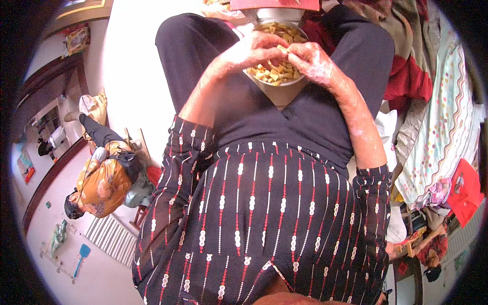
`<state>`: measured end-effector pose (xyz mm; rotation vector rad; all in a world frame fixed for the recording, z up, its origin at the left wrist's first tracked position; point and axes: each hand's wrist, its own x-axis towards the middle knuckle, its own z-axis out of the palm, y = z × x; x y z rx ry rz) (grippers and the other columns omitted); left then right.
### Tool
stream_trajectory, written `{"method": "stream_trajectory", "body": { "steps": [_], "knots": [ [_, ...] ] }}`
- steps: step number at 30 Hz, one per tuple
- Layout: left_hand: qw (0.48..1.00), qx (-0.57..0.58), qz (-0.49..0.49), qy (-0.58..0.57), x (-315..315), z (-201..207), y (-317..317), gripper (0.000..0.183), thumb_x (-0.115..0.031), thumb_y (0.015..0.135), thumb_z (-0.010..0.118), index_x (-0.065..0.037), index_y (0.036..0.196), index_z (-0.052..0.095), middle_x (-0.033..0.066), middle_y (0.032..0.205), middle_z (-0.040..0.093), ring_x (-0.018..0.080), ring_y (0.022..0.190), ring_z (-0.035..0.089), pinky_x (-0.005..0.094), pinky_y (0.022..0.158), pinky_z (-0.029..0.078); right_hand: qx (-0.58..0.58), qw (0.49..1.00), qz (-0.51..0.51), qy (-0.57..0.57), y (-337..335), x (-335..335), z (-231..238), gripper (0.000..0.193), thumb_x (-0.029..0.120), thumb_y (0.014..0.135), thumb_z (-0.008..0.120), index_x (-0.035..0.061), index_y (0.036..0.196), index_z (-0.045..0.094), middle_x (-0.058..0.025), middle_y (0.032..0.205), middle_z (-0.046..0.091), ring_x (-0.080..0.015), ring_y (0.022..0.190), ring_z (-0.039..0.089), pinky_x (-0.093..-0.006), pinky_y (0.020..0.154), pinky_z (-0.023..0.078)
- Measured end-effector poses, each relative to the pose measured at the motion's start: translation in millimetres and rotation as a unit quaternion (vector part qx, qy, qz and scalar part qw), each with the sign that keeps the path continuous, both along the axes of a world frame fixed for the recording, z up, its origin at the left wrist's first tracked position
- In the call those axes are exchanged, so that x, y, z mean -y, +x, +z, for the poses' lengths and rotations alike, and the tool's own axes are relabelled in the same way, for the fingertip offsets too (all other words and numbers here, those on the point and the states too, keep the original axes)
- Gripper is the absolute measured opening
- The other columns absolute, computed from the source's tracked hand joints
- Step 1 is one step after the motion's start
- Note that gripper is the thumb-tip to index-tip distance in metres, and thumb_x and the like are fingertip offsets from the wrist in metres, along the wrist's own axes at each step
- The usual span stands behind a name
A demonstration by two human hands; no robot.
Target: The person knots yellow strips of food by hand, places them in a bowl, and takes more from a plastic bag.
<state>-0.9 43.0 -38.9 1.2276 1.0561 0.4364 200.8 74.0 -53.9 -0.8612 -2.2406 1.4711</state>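
Between my knees sits a round metal bowl (260,80) full of small, pale yellow cut pieces (284,76), whose exact kind I cannot make out. Over the bowl, my left hand (259,49) and my right hand (312,62) meet with curled fingers. A small pale yellow piece (282,49) is pinched between the fingertips of both hands. Part of the bowl and its contents is hidden beneath my hands.
Just beyond the bowl is a red flat surface (274,5). Bedding and a dotted cloth (432,147) lie to my right, with a red bag (465,193). At left a person in an orange patterned top (104,180) sits; another person (433,254) is at lower right.
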Motion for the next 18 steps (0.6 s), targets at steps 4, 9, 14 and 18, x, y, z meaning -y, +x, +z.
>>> {"method": "stream_trajectory", "body": {
  "steps": [4,9,14,18],
  "knots": [
    [1.000,0.002,0.019,0.025,8,-1,-6,0.029,-0.022,0.087,0.061,0.002,0.102,0.061,0.0016,0.076,0.064,0.0051,0.066,0.056,0.0200,0.059,0.046,0.054,0.998,0.026,-0.034,-6,4,8,0.027,0.023,0.084,0.050,-0.0024,0.079,0.058,-0.0204,0.071,0.059,-0.0335,0.069,0.060,-0.0418,0.062,0.045],
    [0.998,0.007,0.056,0.034,19,8,-10,0.022,-0.019,0.087,0.061,0.002,0.092,0.063,0.0007,0.071,0.061,0.0053,0.062,0.052,0.0194,0.057,0.044,0.053,0.996,0.059,-0.038,-15,9,14,0.030,0.025,0.084,0.052,-0.0037,0.076,0.056,-0.0217,0.070,0.057,-0.0366,0.069,0.059,-0.0425,0.062,0.045],
    [0.986,-0.055,0.117,0.101,7,35,-59,0.019,-0.016,0.081,0.061,0.002,0.086,0.064,0.0011,0.068,0.059,0.0064,0.061,0.054,0.0211,0.055,0.044,0.074,0.996,0.018,-0.036,-14,10,8,0.029,0.027,0.083,0.055,-0.0019,0.084,0.057,-0.0205,0.075,0.060,-0.0347,0.075,0.061,-0.0418,0.065,0.046],
    [0.959,-0.157,0.179,0.152,-17,54,-109,0.023,-0.020,0.083,0.060,0.002,0.091,0.064,0.0014,0.071,0.059,0.0065,0.063,0.052,0.0203,0.057,0.043,0.071,0.997,-0.019,-0.024,-9,5,9,0.027,0.025,0.084,0.055,-0.0018,0.086,0.060,-0.0212,0.079,0.062,-0.0348,0.076,0.062,-0.0409,0.068,0.047]
  ]
}}
